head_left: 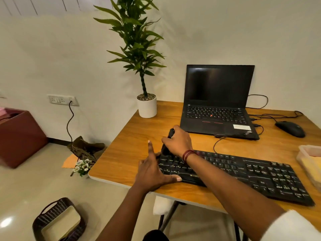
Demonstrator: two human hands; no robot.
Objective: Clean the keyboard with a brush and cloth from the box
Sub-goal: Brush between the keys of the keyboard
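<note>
The fingers of the right hand [177,141] are curled tight around a black brush [171,132]. Its handle sticks up above the knuckles and its lower end is down at the far-left corner of the keyboard [243,171]. The bristles are too dark and blurred to make out. A red thread band circles that wrist, which crosses over the keyboard's upper rows.

The fingers of the left hand [152,171] are straight and spread, gripping nothing. The thumb lies flat along the keyboard's front edge and the forefinger points away just off its left end, so the hand brackets that near-left corner.

The black keyboard lies at a slant on the wooden counter [130,153], near the counter's front edge. At the keyboard's right end stands a clear plastic box [305,150], cut off by the frame, with yellow material [311,166] inside. Behind the keyboard an open black laptop [218,105] has a dark screen. A black mouse [290,128] sits behind the keyboard's right end. A potted plant [146,105] in a white pot stands far behind the keyboard's left end, at the counter's corner. On the floor left of the keyboard lie a dark woven basket [57,221] and a small bunch of white flowers [82,166].
</note>
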